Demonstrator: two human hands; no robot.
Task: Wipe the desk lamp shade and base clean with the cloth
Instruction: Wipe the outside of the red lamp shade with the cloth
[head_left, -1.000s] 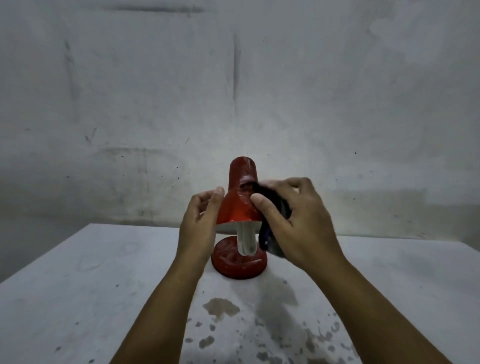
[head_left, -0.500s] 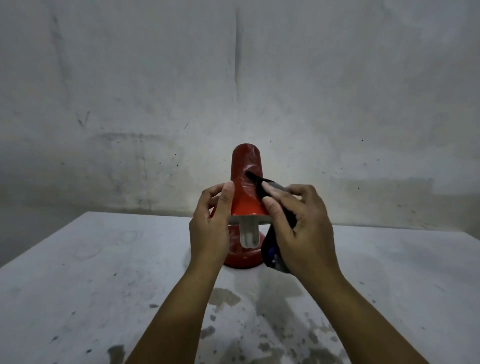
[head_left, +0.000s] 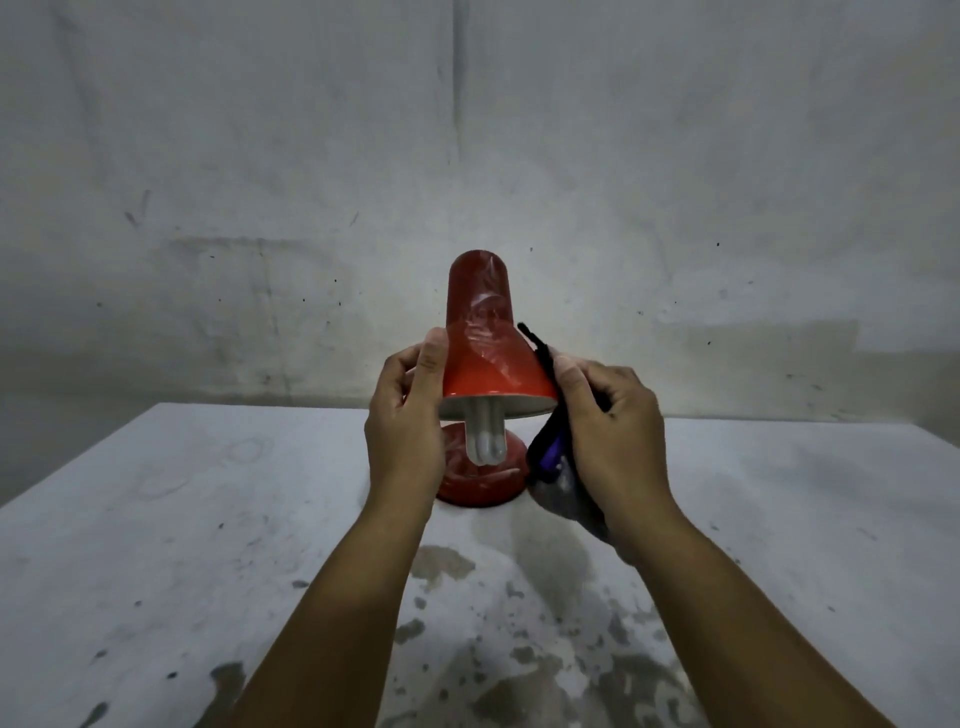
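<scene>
Both hands work at the red lamp shade (head_left: 485, 358). The left hand (head_left: 405, 421) steadies the shade's left side, thumb laid flat up against the red metal and the other fingers curled behind the rim. The right hand (head_left: 613, 431) grips a dark cloth (head_left: 550, 462) and presses it with the thumb against the shade's right edge; one thin black strip of the cloth sticks up past the thumb, and the rest hangs bunched below the palm, showing a purple fold. The shade opens downward, with a white folded-tube bulb (head_left: 485, 434) poking out beneath it. Below sits the round red base (head_left: 480, 483), standing on the counter (head_left: 182, 519) near its far edge, just beside the hanging cloth. The counter's pale surface carries dark blotches and specks between the forearms. A stained grey wall (head_left: 311, 156) rises behind.
</scene>
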